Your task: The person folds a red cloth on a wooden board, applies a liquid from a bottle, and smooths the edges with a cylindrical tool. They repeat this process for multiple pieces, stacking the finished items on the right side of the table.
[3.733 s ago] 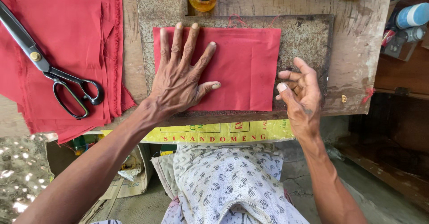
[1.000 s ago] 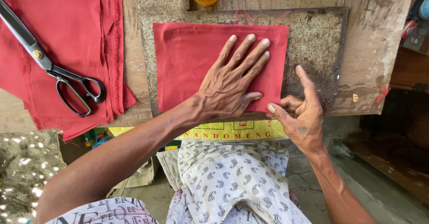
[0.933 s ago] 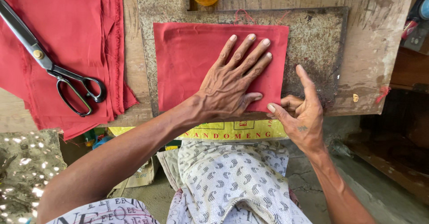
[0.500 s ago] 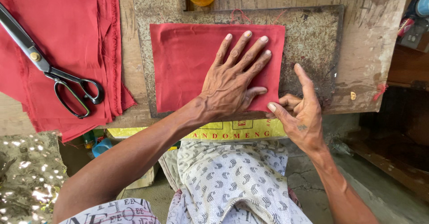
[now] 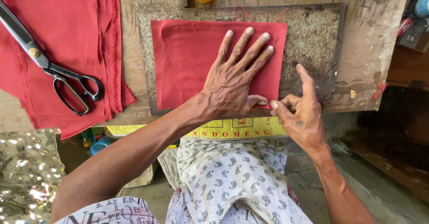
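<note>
On worn metal plate (image 5: 313, 31) atop wooden bench: folded red cloth rectangle (image 5: 187, 58), pinned flat under spread left hand (image 5: 232, 83) — right hand (image 5: 299, 112) pinching its lower right corner. Below bench edge, yellow printed strip (image 5: 223, 129); far left, black-handled scissors (image 5: 58, 72) on red fabric stack (image 5: 67, 27).

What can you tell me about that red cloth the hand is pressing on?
The red cloth piece is a flat, roughly rectangular bit of plain woven-looking fabric with neat edges. It lies on a worn, speckled metal plate on the wooden bench. The left hand presses flat on its right half, fingers spread. The right hand pinches at its lower right corner. Loose red threads show by its top edge.
</note>
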